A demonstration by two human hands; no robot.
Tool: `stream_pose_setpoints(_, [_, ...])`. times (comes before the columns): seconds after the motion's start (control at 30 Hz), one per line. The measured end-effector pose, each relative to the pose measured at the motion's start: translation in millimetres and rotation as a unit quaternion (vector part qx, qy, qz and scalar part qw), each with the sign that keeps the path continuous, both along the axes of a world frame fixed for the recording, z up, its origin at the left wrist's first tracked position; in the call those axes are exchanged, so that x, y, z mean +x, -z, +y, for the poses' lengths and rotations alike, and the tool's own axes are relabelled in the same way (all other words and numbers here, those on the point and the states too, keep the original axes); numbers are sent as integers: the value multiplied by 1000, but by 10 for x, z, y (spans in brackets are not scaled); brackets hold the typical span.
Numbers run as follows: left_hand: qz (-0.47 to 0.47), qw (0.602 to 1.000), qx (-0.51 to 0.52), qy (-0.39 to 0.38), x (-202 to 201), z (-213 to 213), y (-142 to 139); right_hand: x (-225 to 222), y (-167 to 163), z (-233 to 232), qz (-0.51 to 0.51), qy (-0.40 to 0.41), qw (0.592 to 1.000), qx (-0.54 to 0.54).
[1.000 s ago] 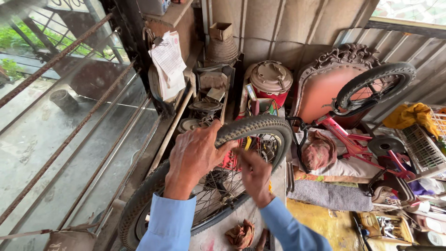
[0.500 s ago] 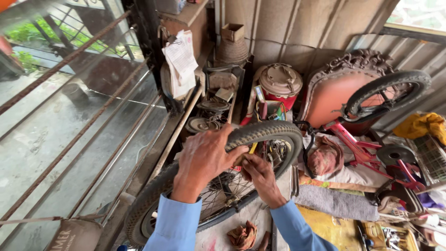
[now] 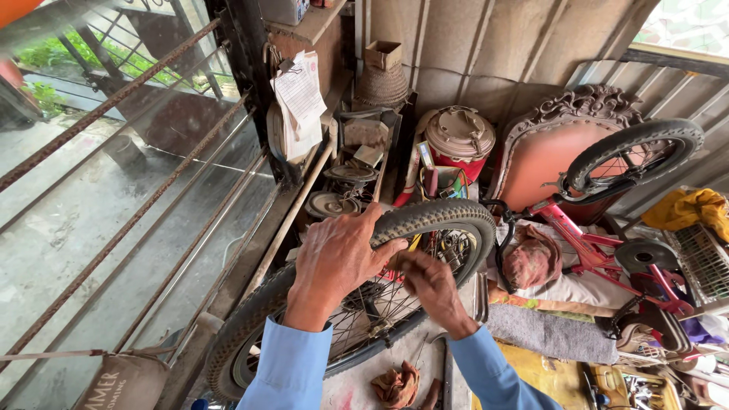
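At nine o'clock rusty bars (image 3: 144,205) cross a wet yard, and sheets of paper (image 3: 300,102) hang at eleven. At centre the left hand (image 3: 334,258) clamps over the knobby tyre of a spoked bicycle wheel (image 3: 448,220), which runs from seven o'clock toward one, while the right hand (image 3: 429,285), just beside it, pinches the tyre's inner edge by the rim. At three o'clock lies an upturned red bicycle (image 3: 600,235), before a carved orange chair back (image 3: 547,152).

wheel (image 3: 425,228): lower rim cut off by bottom edge | right hand (image 3: 433,288): fingertips hidden behind tyre
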State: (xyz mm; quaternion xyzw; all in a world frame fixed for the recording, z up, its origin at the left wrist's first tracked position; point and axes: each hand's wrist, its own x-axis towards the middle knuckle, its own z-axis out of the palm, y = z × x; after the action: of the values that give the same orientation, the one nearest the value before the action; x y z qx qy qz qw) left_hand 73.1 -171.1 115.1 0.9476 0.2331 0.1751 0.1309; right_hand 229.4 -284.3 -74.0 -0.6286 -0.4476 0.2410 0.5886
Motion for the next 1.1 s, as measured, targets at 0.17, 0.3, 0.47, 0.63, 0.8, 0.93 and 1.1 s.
stream_pose_setpoints(0.17, [-37,999,20,16,19,11,47,-128,28,-79,-39,-42,997,-56])
stream_pose_setpoints(0.3, [19,999,-34,12,88,-13,61,39,32,-58,24,-14,999,-35])
stream_pose_setpoints(0.47, [6,1000,11,13,79,-52,24,44,172,41,76,43,993,83])
stream_pose_setpoints(0.63, [-11,1000,6,20,70,-47,2,-360,468,-52,15,117,992,-46])
stream_pose_setpoints(0.8, [-16,1000,14,23,66,-80,30,-116,322,-49,14,121,993,10])
stream_pose_setpoints(0.93, [-24,999,18,13,63,-96,20,-86,176,51,-1,166,983,78])
stream_pose_setpoints(1.1, [-53,998,36,20,18,-83,13,-558,414,-102,-144,243,958,50])
